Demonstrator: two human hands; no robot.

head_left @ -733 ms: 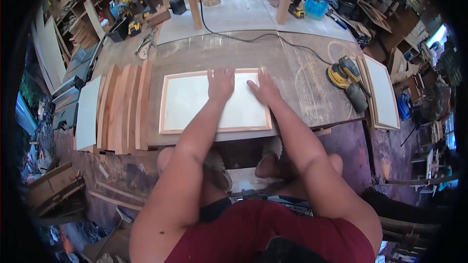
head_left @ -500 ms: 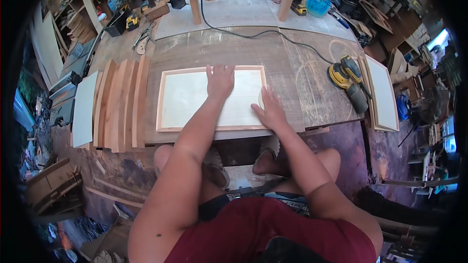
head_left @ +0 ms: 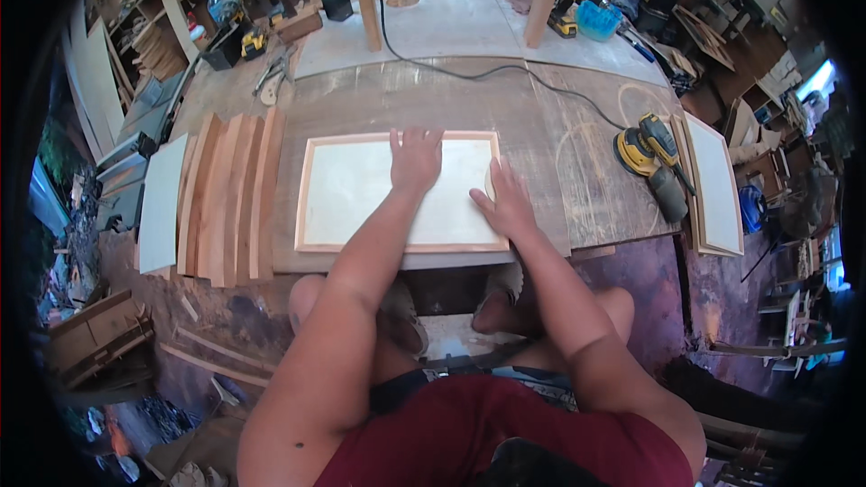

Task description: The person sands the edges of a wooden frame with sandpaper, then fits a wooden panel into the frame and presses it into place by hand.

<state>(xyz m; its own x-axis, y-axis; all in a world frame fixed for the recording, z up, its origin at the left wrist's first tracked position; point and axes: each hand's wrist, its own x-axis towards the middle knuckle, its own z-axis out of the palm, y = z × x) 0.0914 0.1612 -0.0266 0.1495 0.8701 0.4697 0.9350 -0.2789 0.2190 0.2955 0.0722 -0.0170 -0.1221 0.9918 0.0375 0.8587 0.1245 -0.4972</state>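
Observation:
A shallow rectangular wooden tray (head_left: 352,194), with a pale flat panel inside a light wood rim, lies on the workbench in front of me. My left hand (head_left: 417,160) rests flat on it, palm on the panel and fingertips over the far rim. At the tray's right rim, my right hand (head_left: 507,203) presses a pale disc (head_left: 490,182) with a curved edge, its thumb over the panel and its fingers along the rim. Most of that disc is hidden under the hand.
Wood boards (head_left: 221,194) and a white panel (head_left: 162,203) stand left of the tray. A yellow-black sander (head_left: 651,162) sits to the right, its cord (head_left: 478,74) crossing the bench. Beyond it lean framed panels (head_left: 717,180). Upright wooden legs (head_left: 365,0) rise at the back.
The whole view has shifted slightly. My right hand has slid a little farther away along the tray's right rim, while my left hand stays on the tray.

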